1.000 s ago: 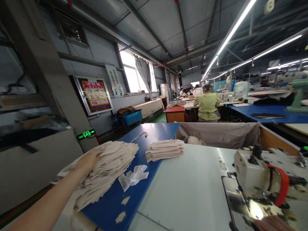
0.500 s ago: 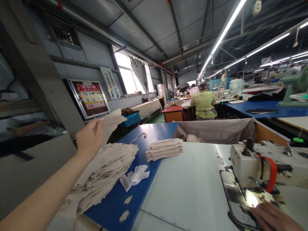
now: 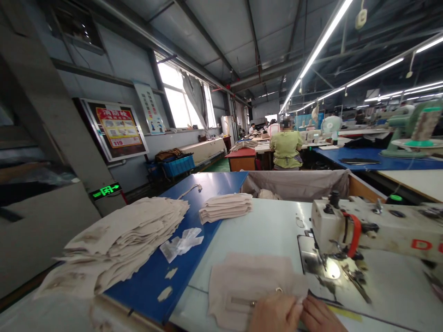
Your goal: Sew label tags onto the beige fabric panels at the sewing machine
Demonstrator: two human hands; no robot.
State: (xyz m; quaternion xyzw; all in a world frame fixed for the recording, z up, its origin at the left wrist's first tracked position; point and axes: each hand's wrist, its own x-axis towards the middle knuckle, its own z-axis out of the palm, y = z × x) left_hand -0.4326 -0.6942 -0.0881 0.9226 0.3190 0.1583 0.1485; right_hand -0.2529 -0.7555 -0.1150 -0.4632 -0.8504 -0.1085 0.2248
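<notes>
A beige fabric piece point(image 3: 252, 272) lies on the pale table in front of me. A narrow slot that looks like a zipper opening, with a small metal pull, runs across it. My left hand point(image 3: 275, 314) is closed on its near right edge, fingers pinched. Right beside it, my right hand point(image 3: 318, 316) grips the same corner, its fingertips close to the left hand's. The lower parts of both hands are cut off by the frame. Just beyond them stands the sewing machine point(image 3: 332, 226), its lamp lighting the needle area.
A tall stack of beige fabric pieces point(image 3: 131, 230) spreads at the left. A smaller folded stack point(image 3: 226, 207) and white, film-like scraps point(image 3: 182, 244) lie nearer the middle. Behind the table is a cloth-lined bin point(image 3: 301, 184). Farther off, a person in a green top point(image 3: 285, 147) sits facing away.
My left hand has come from above the large stack to the table before me, bringing a fabric piece. My right hand has moved left from the needle area to meet it.
</notes>
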